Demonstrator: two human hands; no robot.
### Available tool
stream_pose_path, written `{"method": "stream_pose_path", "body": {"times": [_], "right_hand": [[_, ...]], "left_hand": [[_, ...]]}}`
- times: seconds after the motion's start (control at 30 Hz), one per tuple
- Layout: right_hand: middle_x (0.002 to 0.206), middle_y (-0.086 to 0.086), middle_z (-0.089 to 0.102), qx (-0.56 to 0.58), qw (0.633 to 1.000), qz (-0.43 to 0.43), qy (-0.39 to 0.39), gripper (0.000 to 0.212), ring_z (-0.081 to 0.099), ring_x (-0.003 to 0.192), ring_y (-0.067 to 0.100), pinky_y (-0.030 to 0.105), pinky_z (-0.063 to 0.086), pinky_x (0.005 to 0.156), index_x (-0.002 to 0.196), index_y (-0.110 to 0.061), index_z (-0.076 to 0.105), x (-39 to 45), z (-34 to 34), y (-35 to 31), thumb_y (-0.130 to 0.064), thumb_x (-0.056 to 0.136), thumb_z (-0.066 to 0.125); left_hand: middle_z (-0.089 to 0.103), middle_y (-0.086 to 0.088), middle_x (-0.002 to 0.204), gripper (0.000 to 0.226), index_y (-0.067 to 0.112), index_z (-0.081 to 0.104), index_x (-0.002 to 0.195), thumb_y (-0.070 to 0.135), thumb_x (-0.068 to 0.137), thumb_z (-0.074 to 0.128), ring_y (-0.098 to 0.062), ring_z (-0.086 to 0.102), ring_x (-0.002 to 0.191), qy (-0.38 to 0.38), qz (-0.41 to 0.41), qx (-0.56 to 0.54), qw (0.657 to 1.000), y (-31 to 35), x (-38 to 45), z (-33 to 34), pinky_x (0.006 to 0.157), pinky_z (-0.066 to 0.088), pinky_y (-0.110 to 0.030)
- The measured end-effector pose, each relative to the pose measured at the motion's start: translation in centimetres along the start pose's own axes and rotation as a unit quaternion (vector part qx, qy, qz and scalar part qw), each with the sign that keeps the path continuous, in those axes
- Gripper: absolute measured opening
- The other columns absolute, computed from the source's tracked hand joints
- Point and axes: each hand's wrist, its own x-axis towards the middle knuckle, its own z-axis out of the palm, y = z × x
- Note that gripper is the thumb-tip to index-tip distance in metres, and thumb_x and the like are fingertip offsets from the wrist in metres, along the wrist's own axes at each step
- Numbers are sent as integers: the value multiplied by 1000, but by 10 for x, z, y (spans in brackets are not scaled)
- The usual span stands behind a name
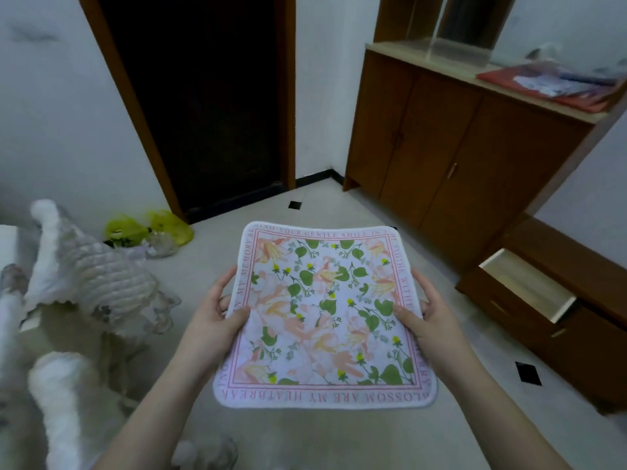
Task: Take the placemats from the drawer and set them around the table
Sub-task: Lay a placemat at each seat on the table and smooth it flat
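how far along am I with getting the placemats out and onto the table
Done: the drawer stands open, and a floral placemat is out of it. In hand: your left hand and right hand grip its two side edges, holding it flat above the floor. Left: no placemat lies on a table in this view, so all the laying out remains.

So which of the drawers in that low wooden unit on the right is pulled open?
The upper drawer is pulled out, its pale inside showing. The drawer below it, with the small brass handle, sits flush and closed.
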Motion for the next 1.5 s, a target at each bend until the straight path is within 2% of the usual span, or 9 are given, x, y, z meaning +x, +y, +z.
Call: {"method": "stream_pose_path", "body": {"times": [0.1, 0.23, 0.43, 0.57, 0.73, 0.97, 1.17, 1.27, 1.5], "right_hand": [[100, 2, 77, -14, 1000, -4, -13, 66, 76, 80, 32, 42, 62, 59, 137, -56, 36, 42, 21, -9, -17, 93, 66], [102, 5, 77, -11, 998, 7, -54, 70, 75, 81, 36, 45, 61, 59, 140, -56, 33, 94, 47, -16, -17, 92, 66], [99, 5, 77, -21, 995, 9, -101, 68, 75, 79, 35, 42, 61, 55, 131, -63, 36, 176, 82, -27, -17, 91, 68], [101, 5, 77, -9, 992, 2, -126, 68, 75, 80, 34, 41, 61, 56, 137, -55, 39, 238, 102, -29, -12, 92, 66], [101, 8, 76, -4, 985, -17, -174, 67, 75, 82, 37, 50, 61, 63, 106, -72, 51, 317, 121, -45, -8, 93, 64], [100, 6, 77, -13, 974, -16, -228, 64, 75, 83, 35, 52, 61, 66, 118, -68, 46, 421, 156, -73, -11, 93, 65], [101, 6, 77, -27, 963, -12, -266, 69, 75, 84, 34, 54, 61, 69, 146, -44, 35, 474, 211, -85, -11, 93, 65], [100, 5, 77, -31, 958, -12, -286, 68, 75, 83, 32, 53, 61, 68, 143, -47, 36, 496, 246, -90, -12, 93, 66], [103, 3, 76, -41, 942, -36, -332, 62, 75, 85, 30, 47, 62, 66, 129, -61, 45, 543, 348, -111, -15, 93, 66]], "left_hand": [[75, -1, 110, 67, 59, 42, 136, 16, 90, 63, -31, 75, 90, 25, -2, 2, 1000, 5, 24, -19, 73, 61, -54], [76, 1, 108, 67, 63, 43, 132, 30, 79, 68, -30, 76, 89, 68, -7, -7, 998, 11, 50, -39, 73, 61, -53], [75, 1, 110, 64, 59, 42, 136, 12, 95, 60, -30, 75, 92, 120, -15, -12, 993, 12, 94, -64, 75, 60, -55], [76, 2, 108, 69, 54, 38, 141, 4, 97, 56, -28, 76, 90, 151, -27, 12, 988, 17, 138, -76, 74, 61, -54], [76, -1, 108, 68, 55, 41, 138, 4, 95, 56, -30, 75, 90, 198, -43, 18, 979, 29, 199, -83, 81, 58, -55], [76, -4, 109, 67, 52, 41, 139, 2, 96, 55, -32, 75, 90, 247, -45, -4, 968, 50, 264, -99, 74, 61, -55], [76, -1, 109, 67, 56, 41, 137, 11, 92, 61, -30, 76, 89, 305, -26, -2, 952, 53, 287, -136, 69, 63, -46], [76, 0, 111, 67, 58, 42, 136, 21, 84, 63, -29, 76, 91, 325, -28, -3, 945, 49, 299, -163, 72, 62, -48], [75, -4, 112, 67, 55, 45, 135, 18, 83, 63, -31, 75, 94, 364, -19, -40, 930, 34, 333, -250, 72, 62, -49]]}}
